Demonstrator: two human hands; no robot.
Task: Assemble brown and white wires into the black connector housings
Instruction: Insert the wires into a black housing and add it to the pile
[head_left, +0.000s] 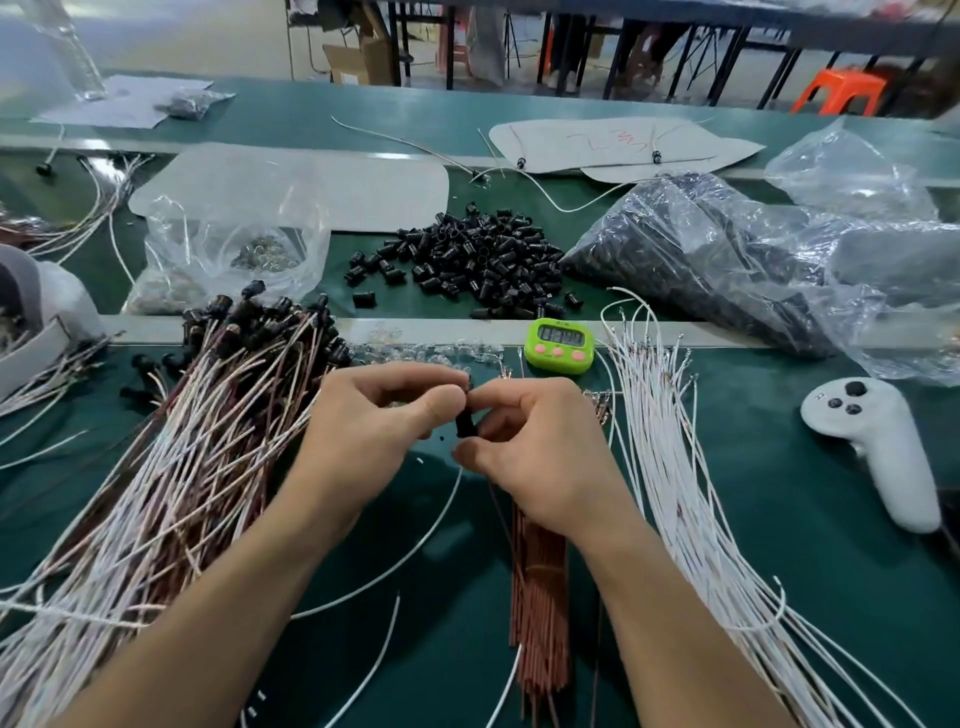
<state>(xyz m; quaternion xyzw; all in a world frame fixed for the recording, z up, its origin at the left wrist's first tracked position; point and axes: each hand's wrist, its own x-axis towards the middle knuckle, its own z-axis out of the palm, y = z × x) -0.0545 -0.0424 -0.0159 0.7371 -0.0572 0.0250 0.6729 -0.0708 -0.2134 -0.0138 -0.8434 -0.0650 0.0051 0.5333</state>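
- Left hand (374, 415), centre of the frame: my fingers are curled and the thumb tip pinches the upper end of the housing (466, 423).
- Right hand (530, 457), just right of centre and touching the left: my index finger and thumb grip the same housing from above and below.
- Housing: a small black piece held upright between both hands, raised above the surface (779, 519).
- White wire (415, 551): it comes out from under my hands and curves down to the lower left across the surface. I cannot tell whether its end sits in the housing.
- Brown wires (537, 597): a straight bundle lying below my right wrist and running to the lower edge of the frame.
- White wires (675, 493): a loose bundle right of my right hand, fanning from centre right to lower right.
- Finished leads (171, 493): a large heap of brown and white wires at left, with black housings at their upper ends.
- Loose housings (483, 260): a black pile in the upper centre, beyond my hands.
- Bag (701, 260): clear plastic holding many more black pieces, upper right, beside the loose pile.
- Timer (558, 347): green with pink buttons, just above my right hand.
- Controller (872, 441): white, lying at the right edge, apart from the white wires.
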